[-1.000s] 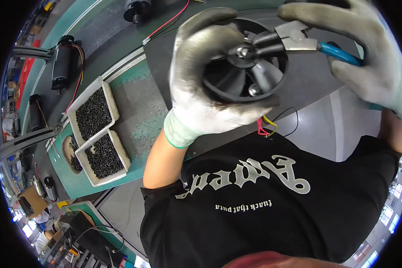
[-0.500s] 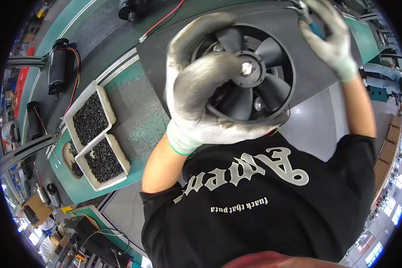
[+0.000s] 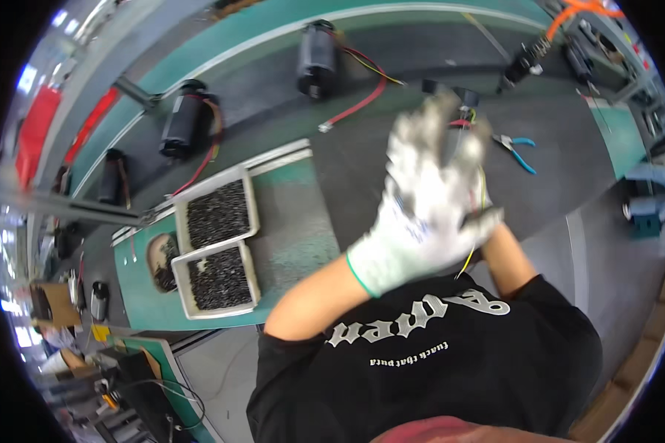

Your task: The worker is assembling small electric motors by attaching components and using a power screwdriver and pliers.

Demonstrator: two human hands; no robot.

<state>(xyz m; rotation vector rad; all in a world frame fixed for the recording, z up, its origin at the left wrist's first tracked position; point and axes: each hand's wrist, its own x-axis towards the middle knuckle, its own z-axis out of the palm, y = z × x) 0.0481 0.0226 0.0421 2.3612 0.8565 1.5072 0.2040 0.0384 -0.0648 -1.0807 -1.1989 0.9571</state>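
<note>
My left hand (image 3: 425, 203), in a worn white work glove, is raised over the dark bench mat with its fingers stretched upward and smeared by motion. Whatever lies beneath its palm is hidden. Behind it, my right forearm (image 3: 508, 258) reaches up, and the right hand is almost wholly covered by the left. A thin yellow wire (image 3: 470, 260) hangs beside the left glove. Just past the fingertips show dark parts (image 3: 465, 96) with red and yellow wires; I cannot tell if they belong to the fan. Pliers with blue handles (image 3: 523, 153) lie on the mat to the right.
Two white trays (image 3: 254, 221) of small black parts stand at left, near a round dish (image 3: 155, 258). Black motors (image 3: 318, 63) with wires lie along the back. A dark tool (image 3: 521, 68) on an orange hose is at far right. A metal rail (image 3: 74, 207) crosses the left.
The pliers have left my right hand and lie on the mat. The black fan in my left hand is no longer plainly visible. Both hands have come together, and the view has shifted.
</note>
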